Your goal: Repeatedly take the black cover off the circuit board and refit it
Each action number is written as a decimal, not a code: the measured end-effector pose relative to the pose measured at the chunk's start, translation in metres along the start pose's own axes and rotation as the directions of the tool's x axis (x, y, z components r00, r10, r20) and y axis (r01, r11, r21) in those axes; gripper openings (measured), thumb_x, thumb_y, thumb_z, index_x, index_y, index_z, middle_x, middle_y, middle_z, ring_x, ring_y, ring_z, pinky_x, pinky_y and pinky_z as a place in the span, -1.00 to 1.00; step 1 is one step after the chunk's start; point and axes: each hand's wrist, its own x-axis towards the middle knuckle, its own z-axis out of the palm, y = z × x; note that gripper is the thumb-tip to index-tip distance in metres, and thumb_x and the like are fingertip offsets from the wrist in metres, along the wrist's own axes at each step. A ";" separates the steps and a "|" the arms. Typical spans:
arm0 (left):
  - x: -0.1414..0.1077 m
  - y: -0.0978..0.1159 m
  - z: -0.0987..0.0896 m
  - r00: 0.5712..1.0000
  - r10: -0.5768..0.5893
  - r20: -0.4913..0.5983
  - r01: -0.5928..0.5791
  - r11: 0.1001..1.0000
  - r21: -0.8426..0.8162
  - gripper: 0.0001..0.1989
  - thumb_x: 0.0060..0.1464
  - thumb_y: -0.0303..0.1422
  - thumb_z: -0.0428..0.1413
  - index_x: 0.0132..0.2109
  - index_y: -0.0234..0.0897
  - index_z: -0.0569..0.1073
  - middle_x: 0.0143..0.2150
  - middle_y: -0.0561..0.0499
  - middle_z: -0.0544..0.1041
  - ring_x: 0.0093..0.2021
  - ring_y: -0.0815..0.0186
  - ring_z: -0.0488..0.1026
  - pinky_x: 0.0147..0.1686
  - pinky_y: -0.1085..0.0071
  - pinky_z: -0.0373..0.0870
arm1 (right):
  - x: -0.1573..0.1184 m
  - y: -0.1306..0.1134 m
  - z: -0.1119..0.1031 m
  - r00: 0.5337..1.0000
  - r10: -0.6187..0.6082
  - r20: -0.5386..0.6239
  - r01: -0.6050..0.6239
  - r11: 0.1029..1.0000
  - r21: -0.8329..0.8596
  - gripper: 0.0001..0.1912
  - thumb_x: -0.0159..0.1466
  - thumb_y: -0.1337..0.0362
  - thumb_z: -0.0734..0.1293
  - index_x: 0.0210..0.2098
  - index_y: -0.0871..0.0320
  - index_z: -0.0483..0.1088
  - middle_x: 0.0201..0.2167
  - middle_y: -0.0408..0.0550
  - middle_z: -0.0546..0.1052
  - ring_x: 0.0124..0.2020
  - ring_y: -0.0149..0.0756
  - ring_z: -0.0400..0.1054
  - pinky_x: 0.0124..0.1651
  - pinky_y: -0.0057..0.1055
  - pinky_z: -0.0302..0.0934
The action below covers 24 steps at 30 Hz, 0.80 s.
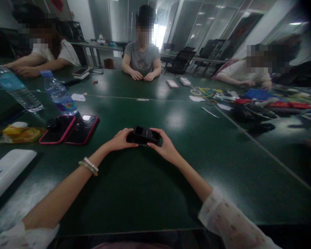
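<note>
Here, two phones [82,131] lie flat toward the left of the desk [145,193], seemingly set aside; the half-curled left hand [121,139] grips one end of the device [145,134], inward from the near edge's middle; the right hand [165,143], likewise curled, grips the other, probably for steadiness.

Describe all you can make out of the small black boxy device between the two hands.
The small black boxy device looks like hard plastic, with a darker squarish panel on its upper face, toward the left, and small pale marks beside it. It sits lengthwise from side to side, slightly tilted. The bare left hand grips its left end, the bare right hand its right. It is over the glossy dark green tabletop; whether it touches is unclear. Finer details are too blurred to read.
</note>
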 end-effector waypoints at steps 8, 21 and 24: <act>-0.002 0.006 -0.006 0.997 0.046 0.059 -0.044 0.998 -0.035 -0.23 0.13 0.20 0.07 0.35 -0.11 0.25 0.20 -0.20 0.38 0.15 -0.04 0.35 0.15 -0.01 0.28 | -0.003 0.005 0.004 0.993 -0.027 0.116 0.031 0.999 -0.028 -0.46 0.24 0.31 0.42 0.16 0.03 0.22 0.11 0.06 0.40 0.14 -0.05 0.30 0.20 0.01 0.23; 0.001 0.000 -0.004 0.997 0.055 0.058 -0.048 0.992 -0.118 -0.43 0.26 0.11 -0.01 0.26 -0.07 0.36 0.23 -0.08 0.41 0.20 0.05 0.35 0.20 0.06 0.27 | -0.002 0.001 0.002 0.984 0.077 0.160 -0.099 0.986 0.135 -0.49 0.25 0.08 0.42 0.12 0.00 0.24 0.10 0.05 0.37 0.17 -0.05 0.27 0.21 -0.01 0.21; 0.000 0.001 -0.004 0.997 0.050 0.061 -0.041 0.988 -0.147 -0.43 0.25 0.10 0.02 0.26 -0.08 0.36 0.25 -0.09 0.40 0.21 0.05 0.35 0.19 0.06 0.29 | 0.000 0.003 0.001 0.970 0.172 0.171 -0.213 0.941 0.263 -0.52 0.34 -0.03 0.30 0.15 0.04 0.22 0.02 0.08 0.43 0.12 -0.07 0.34 0.17 0.00 0.24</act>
